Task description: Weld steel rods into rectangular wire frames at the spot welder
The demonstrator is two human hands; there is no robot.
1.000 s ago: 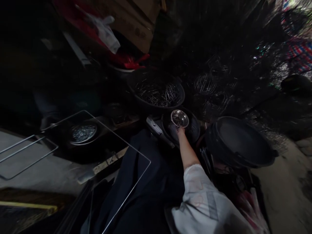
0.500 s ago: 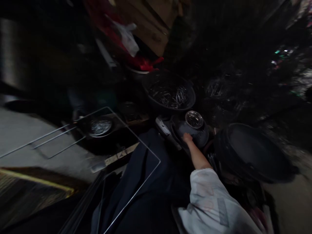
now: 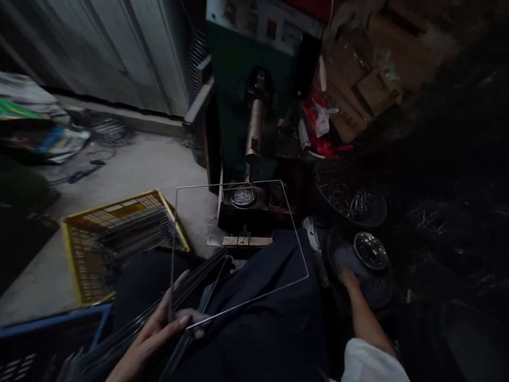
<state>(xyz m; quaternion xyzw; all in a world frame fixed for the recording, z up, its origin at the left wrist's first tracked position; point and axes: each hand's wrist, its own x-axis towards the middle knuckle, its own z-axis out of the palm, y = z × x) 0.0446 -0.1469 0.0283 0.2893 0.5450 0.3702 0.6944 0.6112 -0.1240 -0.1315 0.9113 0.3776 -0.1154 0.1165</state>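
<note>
My left hand (image 3: 170, 323), at the lower left, pinches a corner of a thin rectangular wire frame (image 3: 294, 228) between thumb and fingers. The frame's far side lies across a small round dish of shiny metal bits (image 3: 242, 197), under the copper-coloured rod (image 3: 254, 132) of a green machine (image 3: 230, 106). On the right, my right hand (image 3: 350, 280) reaches down at a dark basin (image 3: 338, 254), close beside a small shiny metal bowl (image 3: 370, 250) sitting in it. The right fingertips are lost in shadow.
Behind the basin stands a dark tub (image 3: 382, 207) of loose metal pieces. A yellow crate (image 3: 71, 260) holding wire pieces is at the left, with a blue crate (image 3: 95, 323) in front. Bundled wires (image 3: 199, 276) lie across my lap. Cardboard boxes (image 3: 350, 90) are at the back right.
My view has swung left, bringing the machine, the crates and my left hand into sight. The wire frame now lies over the dish. My right hand stays at the basin.
</note>
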